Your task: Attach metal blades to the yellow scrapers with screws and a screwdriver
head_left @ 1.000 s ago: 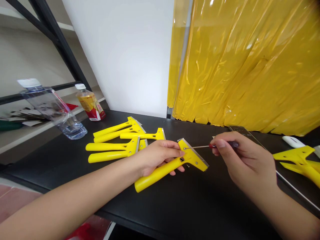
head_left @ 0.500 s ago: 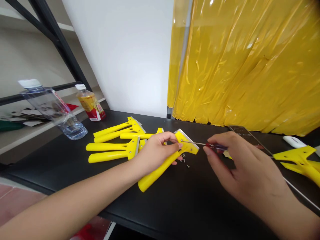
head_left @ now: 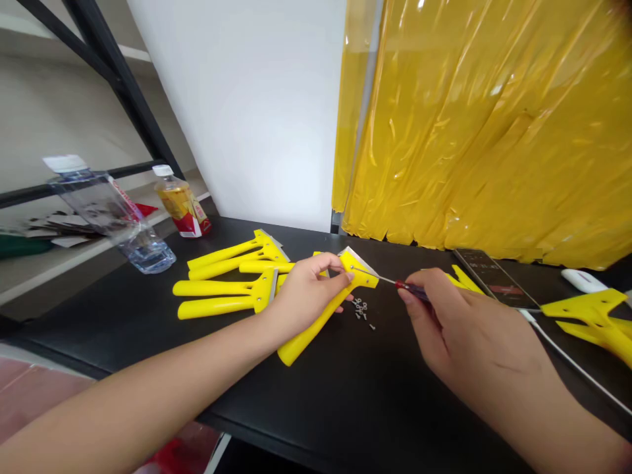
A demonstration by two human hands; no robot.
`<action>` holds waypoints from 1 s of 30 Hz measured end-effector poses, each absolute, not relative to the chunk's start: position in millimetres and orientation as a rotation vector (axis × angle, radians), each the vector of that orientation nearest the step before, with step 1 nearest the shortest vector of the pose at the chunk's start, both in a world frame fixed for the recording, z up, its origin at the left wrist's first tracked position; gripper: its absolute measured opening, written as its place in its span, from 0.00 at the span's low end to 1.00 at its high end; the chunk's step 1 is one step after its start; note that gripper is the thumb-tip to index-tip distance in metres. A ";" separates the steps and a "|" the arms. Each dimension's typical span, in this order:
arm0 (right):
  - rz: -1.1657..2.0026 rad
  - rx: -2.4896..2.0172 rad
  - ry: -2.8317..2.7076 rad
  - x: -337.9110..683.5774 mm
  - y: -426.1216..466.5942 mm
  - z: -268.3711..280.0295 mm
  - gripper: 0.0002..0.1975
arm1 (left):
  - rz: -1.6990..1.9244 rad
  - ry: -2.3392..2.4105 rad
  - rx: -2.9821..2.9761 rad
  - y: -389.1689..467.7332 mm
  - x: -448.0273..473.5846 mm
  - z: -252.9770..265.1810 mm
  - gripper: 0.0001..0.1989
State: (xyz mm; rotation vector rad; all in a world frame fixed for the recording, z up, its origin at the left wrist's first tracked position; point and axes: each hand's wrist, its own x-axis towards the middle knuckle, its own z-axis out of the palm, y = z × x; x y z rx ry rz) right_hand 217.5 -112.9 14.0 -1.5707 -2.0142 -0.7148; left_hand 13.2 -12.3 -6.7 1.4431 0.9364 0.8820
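Note:
My left hand [head_left: 316, 286] is closed on a yellow scraper [head_left: 313, 332], gripping it just below its wide head, handle slanting down toward me. A metal blade edge shows along the head's far side. In my right hand [head_left: 459, 322] is a screwdriver [head_left: 412, 288] with a dark red handle, its thin shaft reaching left to a screw hole on the scraper's head. Several small screws [head_left: 359, 309] lie on the black table under the head. To the left of my left hand rest several more yellow scrapers [head_left: 217, 307], some partly hidden behind it.
Two bottles, a large clear one [head_left: 143, 247] and a smaller one [head_left: 184, 207], stand at the left. A phone [head_left: 494, 280] with a white cable [head_left: 567, 355], yellow scraper parts [head_left: 587, 309] and a white mouse [head_left: 582, 281] lie at the right. Yellow sheeting [head_left: 469, 131] hangs behind.
The held scraper's head has shifted slightly left and up, and the screwdriver has followed with its tip still at the hole. My right hand has moved a little down, uncovering more of the phone.

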 end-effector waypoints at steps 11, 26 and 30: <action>-0.651 -1.549 -2.024 218.0 -111.4 11.3 0.12 | 0.902 0.940 1.457 -12.9 13.0 -7.8 0.12; -0.285 -1.605 -1.990 219.9 -107.4 5.6 0.11 | 0.913 0.952 1.452 -8.3 10.8 -5.2 0.11; -0.369 -1.544 -1.937 219.7 -103.9 1.8 0.11 | 0.927 0.964 1.472 -8.6 10.3 -3.9 0.11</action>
